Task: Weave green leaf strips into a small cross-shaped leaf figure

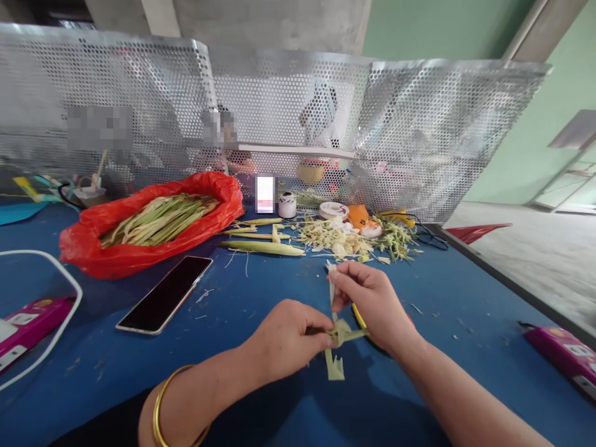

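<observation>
My left hand (291, 335) pinches the middle of a small piece woven from pale green leaf strips (343, 333), between thumb and fingertips. One strip end hangs down below it, and another points right. Above it, my right hand (367, 298) is closed on the upright strip of the same piece, its tip showing past my fingers. Something with a yellow edge (358, 316) lies on the table, mostly hidden behind my right hand. A gold bangle (161, 403) is round my left wrist.
On the blue table lie a red plastic bag (135, 264) of long leaves, a phone (165, 295), whole husk leaves (265, 248), a heap of leaf scraps (335, 236), a tape roll (334, 211) and purple power strips (565, 357). Behind a perforated metal screen (288, 93) are people.
</observation>
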The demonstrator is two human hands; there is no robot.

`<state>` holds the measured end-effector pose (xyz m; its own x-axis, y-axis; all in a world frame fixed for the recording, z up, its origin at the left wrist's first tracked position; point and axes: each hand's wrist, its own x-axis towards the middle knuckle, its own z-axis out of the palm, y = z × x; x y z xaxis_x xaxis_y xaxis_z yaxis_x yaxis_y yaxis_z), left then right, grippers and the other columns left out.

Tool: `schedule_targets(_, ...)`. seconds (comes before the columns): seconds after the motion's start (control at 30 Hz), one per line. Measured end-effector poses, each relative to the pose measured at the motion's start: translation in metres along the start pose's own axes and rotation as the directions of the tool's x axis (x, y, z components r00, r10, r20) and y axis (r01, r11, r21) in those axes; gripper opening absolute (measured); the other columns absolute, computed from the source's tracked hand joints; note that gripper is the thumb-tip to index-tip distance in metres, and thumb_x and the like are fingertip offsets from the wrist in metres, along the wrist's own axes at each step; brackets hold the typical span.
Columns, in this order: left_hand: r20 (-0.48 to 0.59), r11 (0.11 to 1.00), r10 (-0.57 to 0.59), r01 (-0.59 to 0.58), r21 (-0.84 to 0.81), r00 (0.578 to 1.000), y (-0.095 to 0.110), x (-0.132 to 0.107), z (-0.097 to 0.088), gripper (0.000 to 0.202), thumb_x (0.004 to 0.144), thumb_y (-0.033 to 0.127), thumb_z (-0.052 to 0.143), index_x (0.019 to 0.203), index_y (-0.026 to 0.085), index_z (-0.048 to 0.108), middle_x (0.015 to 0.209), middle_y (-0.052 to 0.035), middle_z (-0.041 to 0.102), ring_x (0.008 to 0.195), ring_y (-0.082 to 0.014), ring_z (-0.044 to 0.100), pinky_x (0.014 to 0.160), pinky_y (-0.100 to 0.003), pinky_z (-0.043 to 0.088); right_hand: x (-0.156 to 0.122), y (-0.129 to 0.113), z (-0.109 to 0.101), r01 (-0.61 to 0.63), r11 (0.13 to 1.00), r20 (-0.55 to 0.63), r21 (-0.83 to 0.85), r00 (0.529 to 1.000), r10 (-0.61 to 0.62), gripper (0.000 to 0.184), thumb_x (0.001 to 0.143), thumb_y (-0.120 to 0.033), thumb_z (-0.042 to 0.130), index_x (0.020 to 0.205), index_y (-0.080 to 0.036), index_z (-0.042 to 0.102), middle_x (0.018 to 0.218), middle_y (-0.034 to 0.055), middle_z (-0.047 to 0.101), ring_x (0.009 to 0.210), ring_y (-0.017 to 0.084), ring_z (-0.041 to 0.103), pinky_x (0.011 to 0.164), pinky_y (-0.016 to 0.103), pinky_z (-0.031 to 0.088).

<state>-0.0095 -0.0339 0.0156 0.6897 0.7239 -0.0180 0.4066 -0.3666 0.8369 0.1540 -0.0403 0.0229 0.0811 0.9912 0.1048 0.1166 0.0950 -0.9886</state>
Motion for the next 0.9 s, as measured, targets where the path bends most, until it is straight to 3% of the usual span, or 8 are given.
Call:
schedule_targets(0.1, 0.001, 0.990, -0.040, 0.040, -0.134, 0.999, 0.000, 0.000, -0.005, 0.024, 0.079, 0.030, 0.057, 0.058, 0.018, 0.063, 0.053, 0.0044, 0.046, 0.051, -0.0101, 0.042, 0.053, -0.023, 0.032, 0.001, -0.003, -0.002, 0.049, 0.993, -0.121, 0.105, 0.992, -0.036, 0.025, 0.080, -0.039, 0.064, 0.067, -0.019, 0.054, 0.052, -0.0046, 0.057, 0.048, 0.012, 0.060, 0.052, 0.022, 0.046)
schedule_targets(0.23, 0.053, 0.961, -0.098, 0.108, -0.256, 0.994, 0.003, 0.001, -0.011, 0.026, 0.076, 0.036, 0.063, 0.059, 0.018, 0.063, 0.054, 0.0030, 0.050, 0.050, -0.0115, 0.048, 0.053, -0.023, 0.041, 0.000, -0.003, 0.000, 0.123, 0.984, -0.156, 0.131, 0.982, -0.102, 0.024, 0.083, -0.039, 0.062, 0.070, -0.020, 0.053, 0.056, -0.0040, 0.058, 0.054, 0.014, 0.065, 0.056, 0.025, 0.050)
schedule_targets(0.37, 0.123, 0.937, -0.091, 0.126, -0.326, 0.988, 0.006, 0.000, -0.013, 0.030, 0.075, 0.033, 0.065, 0.051, 0.017, 0.055, 0.053, 0.0036, 0.051, 0.048, -0.0102, 0.050, 0.052, -0.023, 0.044, -0.003, -0.002, 0.005, 0.167, 0.982, -0.074, 0.091, 0.984, -0.160, 0.022, 0.087, -0.036, 0.058, 0.073, -0.020, 0.052, 0.060, -0.0032, 0.061, 0.058, 0.013, 0.065, 0.060, 0.025, 0.051)
schedule_targets(0.43, 0.138, 0.916, -0.114, 0.158, -0.368, 0.984, 0.006, 0.001, -0.011, 0.027, 0.074, 0.031, 0.066, 0.052, 0.017, 0.059, 0.055, 0.0030, 0.054, 0.047, -0.0097, 0.050, 0.052, -0.023, 0.046, -0.005, -0.001, 0.008, 0.190, 0.980, 0.005, 0.064, 0.982, -0.191, 0.020, 0.089, -0.033, 0.055, 0.075, -0.020, 0.052, 0.064, -0.0027, 0.062, 0.063, 0.013, 0.066, 0.062, 0.024, 0.051)
schedule_targets(0.6, 0.053, 0.840, -0.219, 0.216, -0.497, 0.974, 0.002, 0.004, -0.005, 0.021, 0.071, 0.033, 0.069, 0.070, 0.012, 0.071, 0.062, -0.0006, 0.062, 0.044, -0.0075, 0.043, 0.051, -0.026, 0.048, -0.011, 0.002, 0.012, 0.241, 0.970, 0.149, 0.024, 0.959, -0.242, 0.012, 0.091, -0.030, 0.051, 0.084, -0.021, 0.053, 0.077, -0.0002, 0.064, 0.070, 0.013, 0.064, 0.058, 0.022, 0.051)
schedule_targets(0.7, 0.029, 0.788, -0.252, 0.222, -0.574, 0.967, -0.001, 0.006, 0.000, 0.024, 0.070, 0.037, 0.071, 0.072, 0.014, 0.068, 0.060, 0.0016, 0.059, 0.043, -0.0071, 0.043, 0.050, -0.025, 0.045, -0.015, 0.003, 0.014, 0.224, 0.973, 0.181, 0.050, 0.956, -0.229, 0.012, 0.092, -0.031, 0.050, 0.087, -0.021, 0.053, 0.082, 0.0007, 0.065, 0.068, 0.012, 0.064, 0.053, 0.021, 0.050)
schedule_targets(0.8, 0.039, 0.776, -0.282, 0.252, -0.578, 0.959, -0.003, 0.007, 0.003, 0.024, 0.071, 0.037, 0.071, 0.068, 0.015, 0.062, 0.051, 0.0040, 0.053, 0.043, -0.0080, 0.047, 0.049, -0.023, 0.038, -0.016, 0.003, 0.015, 0.199, 0.977, 0.175, 0.075, 0.962, -0.209, 0.012, 0.091, -0.031, 0.052, 0.087, -0.021, 0.055, 0.080, 0.0003, 0.065, 0.071, 0.013, 0.064, 0.059, 0.022, 0.052)
schedule_targets(0.9, 0.051, 0.761, -0.260, 0.237, -0.604, 0.964, -0.004, 0.008, 0.006, 0.026, 0.070, 0.037, 0.071, 0.063, 0.016, 0.059, 0.047, 0.0055, 0.047, 0.043, -0.0081, 0.043, 0.051, -0.025, 0.042, -0.016, 0.002, 0.017, 0.154, 0.981, 0.164, 0.120, 0.971, -0.173, 0.011, 0.090, -0.031, 0.054, 0.085, -0.021, 0.055, 0.078, -0.0003, 0.065, 0.073, 0.013, 0.064, 0.062, 0.022, 0.053)
